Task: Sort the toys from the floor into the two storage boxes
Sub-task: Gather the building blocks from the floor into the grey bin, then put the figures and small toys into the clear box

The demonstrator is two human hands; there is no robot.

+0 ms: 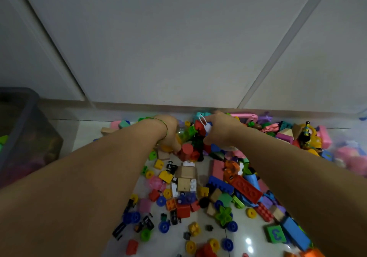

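Many coloured bricks, wheels and wooden blocks lie heaped on the pale tiled floor (202, 177) against the wall. My left hand (168, 131), with a green bracelet on its wrist, curls down into the heap. It grips a clear yellow-green toy (182, 135), and its fingertips sit beside a red cylinder (187, 149). My right hand (220, 130) reaches in from the right and pinches a red brick (199, 125) together with a small white piece (208, 128) that has a loop. Both hands are at the far middle of the heap, close together.
A clear storage box with a dark rim (29, 105), toys inside, stands at the left. A second clear box (349, 157) holding pink and yellow toys is at the right. A long red brick (246, 189) and a green number block (275, 234) lie nearer me. White cupboard panels rise behind.
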